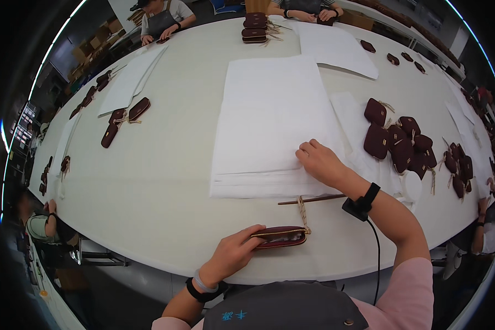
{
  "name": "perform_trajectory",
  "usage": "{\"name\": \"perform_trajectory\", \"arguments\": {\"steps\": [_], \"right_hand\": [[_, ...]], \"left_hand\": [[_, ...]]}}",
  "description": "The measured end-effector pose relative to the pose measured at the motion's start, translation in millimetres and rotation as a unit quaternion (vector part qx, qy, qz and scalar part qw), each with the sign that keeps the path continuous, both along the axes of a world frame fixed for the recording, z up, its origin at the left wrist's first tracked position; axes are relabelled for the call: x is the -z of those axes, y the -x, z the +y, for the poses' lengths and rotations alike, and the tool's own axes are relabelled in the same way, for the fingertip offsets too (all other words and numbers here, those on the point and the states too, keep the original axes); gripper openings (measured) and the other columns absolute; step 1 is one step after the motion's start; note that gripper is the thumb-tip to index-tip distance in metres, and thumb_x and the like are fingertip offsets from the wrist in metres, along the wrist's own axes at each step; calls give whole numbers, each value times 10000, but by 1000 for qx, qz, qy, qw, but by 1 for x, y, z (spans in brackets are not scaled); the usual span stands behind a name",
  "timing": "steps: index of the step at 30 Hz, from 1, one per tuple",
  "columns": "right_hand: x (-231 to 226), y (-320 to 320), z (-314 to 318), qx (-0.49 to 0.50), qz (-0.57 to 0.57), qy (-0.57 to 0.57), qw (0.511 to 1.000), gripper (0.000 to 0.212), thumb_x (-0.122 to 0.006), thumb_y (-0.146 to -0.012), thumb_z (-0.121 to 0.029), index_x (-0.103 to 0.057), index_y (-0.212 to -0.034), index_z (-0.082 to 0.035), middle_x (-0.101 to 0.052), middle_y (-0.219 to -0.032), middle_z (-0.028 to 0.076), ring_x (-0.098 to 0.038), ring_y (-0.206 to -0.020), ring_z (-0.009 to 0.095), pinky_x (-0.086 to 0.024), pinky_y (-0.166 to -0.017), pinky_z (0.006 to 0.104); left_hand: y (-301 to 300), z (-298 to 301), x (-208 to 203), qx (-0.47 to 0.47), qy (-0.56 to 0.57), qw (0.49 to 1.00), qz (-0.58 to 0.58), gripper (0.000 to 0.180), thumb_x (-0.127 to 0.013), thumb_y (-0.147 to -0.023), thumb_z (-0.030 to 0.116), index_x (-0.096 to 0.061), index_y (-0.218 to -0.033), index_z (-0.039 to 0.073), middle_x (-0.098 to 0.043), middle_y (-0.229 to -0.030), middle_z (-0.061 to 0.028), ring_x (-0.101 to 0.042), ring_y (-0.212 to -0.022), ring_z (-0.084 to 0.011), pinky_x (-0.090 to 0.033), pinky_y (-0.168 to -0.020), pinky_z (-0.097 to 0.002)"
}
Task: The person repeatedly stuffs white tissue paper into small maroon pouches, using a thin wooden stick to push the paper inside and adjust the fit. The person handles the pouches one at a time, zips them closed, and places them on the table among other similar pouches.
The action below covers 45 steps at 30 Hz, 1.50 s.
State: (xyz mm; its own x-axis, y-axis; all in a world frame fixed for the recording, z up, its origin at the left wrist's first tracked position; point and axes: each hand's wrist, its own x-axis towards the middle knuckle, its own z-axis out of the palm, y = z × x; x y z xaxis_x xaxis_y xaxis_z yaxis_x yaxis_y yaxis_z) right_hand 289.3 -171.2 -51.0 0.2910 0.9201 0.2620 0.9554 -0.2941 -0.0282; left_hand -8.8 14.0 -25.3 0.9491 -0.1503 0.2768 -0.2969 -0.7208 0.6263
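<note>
My left hand (234, 254) grips a dark red zip pouch (280, 236) near the front edge of the table. Its gold zip is undone, and something whitish shows inside. A beige cord tassel (302, 212) hangs from the zip end and lies across a thin brown stick (319, 199). Farther up, my right hand (323, 165) is over the right side of a stack of white paper sheets (272, 115). The fingers are curled together; whatever is between them, if anything, cannot be made out.
A pile of similar pouches (400, 148) lies to the right, near a white round item (411, 187). More pouches (139, 109) are at the left, with others stacked at the far side. Co-workers sit around the white table (165, 187). A black cable (378, 258) hangs from my right wrist.
</note>
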Motion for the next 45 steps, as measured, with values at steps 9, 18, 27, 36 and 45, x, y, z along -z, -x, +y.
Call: {"name": "perform_trajectory", "arguments": {"steps": [9, 18, 27, 36, 45], "right_hand": [[-19, -64, 39, 125, 308, -152, 931, 25, -602, -824, 12, -579, -828, 20, -657, -797, 172, -637, -735, 345, -507, -647, 422], [11, -68, 42, 30, -100, -49, 993, 218, -613, -831, -12, -524, -1024, -57, -564, -858, 93, -636, -703, 247, -527, -569, 354], [2, -25, 23, 15, 114, 25, 993, 337, -586, -857, -27, -539, -1191, -28, -590, -1004, 167, -626, -947, 334, -533, -783, 418], [2, -41, 22, -44, 47, 26, 998, 334, -715, -912, -346, -620, -1069, -67, -608, -1133, 116, -550, -1124, 287, -464, -899, 414], [-18, -36, 55, 74, 520, -45, 850, 468, -591, -1004, -369, -558, -766, 33, -638, -746, 157, -524, -674, 299, -458, -666, 456]], "left_hand": [[-1, 0, -2, 0, -1, 1000, 23, 266, -719, -777, -50, -663, -1015, 55, -648, -1278, -101, -707, -1002, -301, -607, -789, -362], [-1, 3, 0, -3, 14, 999, 33, 279, -667, -799, -38, -648, -1053, 74, -638, -1282, -72, -702, -952, -295, -595, -762, -365], [-9, 0, -3, -5, 14, 999, 50, 293, -689, -776, -32, -662, -1048, 73, -653, -1266, -77, -707, -943, -296, -594, -759, -365], [-4, -16, -2, -40, 43, 997, 41, 275, -703, -707, -115, -685, -953, 7, -683, -1181, -183, -699, -1051, -368, -585, -882, -401], [-5, -6, -14, -25, 47, 996, 69, 307, -694, -723, -101, -694, -1005, 18, -682, -1194, -166, -701, -1034, -351, -580, -876, -387]]}}
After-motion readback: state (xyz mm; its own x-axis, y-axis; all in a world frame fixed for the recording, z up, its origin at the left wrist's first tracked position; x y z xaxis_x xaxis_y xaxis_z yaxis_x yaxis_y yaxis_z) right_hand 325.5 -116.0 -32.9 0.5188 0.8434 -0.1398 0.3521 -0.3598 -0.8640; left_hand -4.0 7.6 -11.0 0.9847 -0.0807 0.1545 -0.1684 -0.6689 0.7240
